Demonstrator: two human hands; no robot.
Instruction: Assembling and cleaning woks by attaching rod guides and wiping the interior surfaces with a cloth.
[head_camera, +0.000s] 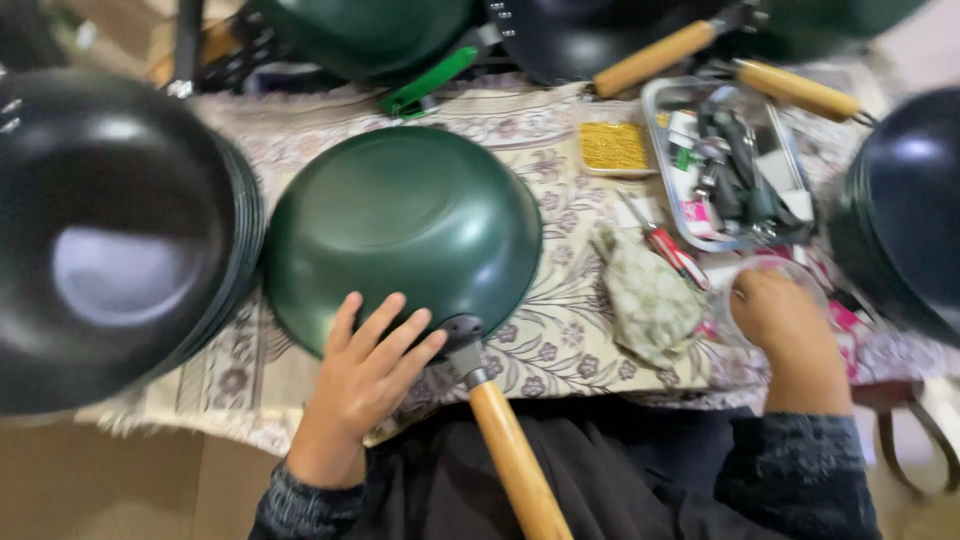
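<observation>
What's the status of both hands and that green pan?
Left hand flat on upturned green pan, fingers spread. Right hand in clear container. Folded cloth between them.

A stack of black pans (110, 240) sits at the left. A metal tray (655, 100) of small tools lies beside a patterned cloth (650, 295).

Left hand (365, 375) lies flat, fingers spread; right hand (775, 315) curled.
</observation>
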